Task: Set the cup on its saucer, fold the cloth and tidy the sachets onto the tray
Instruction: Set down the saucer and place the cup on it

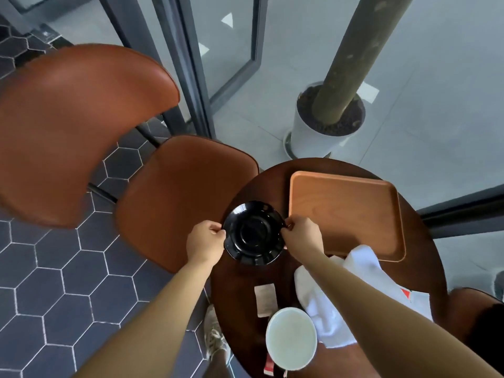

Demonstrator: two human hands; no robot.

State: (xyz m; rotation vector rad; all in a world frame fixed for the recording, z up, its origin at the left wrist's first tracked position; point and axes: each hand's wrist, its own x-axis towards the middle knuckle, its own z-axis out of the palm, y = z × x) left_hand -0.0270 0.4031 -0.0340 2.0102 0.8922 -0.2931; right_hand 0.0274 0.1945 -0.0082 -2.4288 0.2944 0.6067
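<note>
A black saucer [253,232] sits at the left edge of the round dark wooden table [237,290]. My left hand [206,238] pinches its left rim and my right hand [301,235] pinches its right rim. A pale green cup [291,338] stands near the table's front edge. A crumpled white cloth [362,290] lies to the right of the cup, partly under my right forearm. A beige sachet [265,300] lies flat between saucer and cup. A red sachet [270,367] peeks out below the cup, and another red-marked sachet [406,293] shows at the cloth's right. The wooden tray [345,214] holds nothing.
Two brown leather chairs [180,197] stand left of the table. A white planter [324,126] with a thick trunk stands behind it by glass panels. A foot in a shoe [216,339] rests on the hexagon-tiled floor. Another brown seat [474,315] is at the right.
</note>
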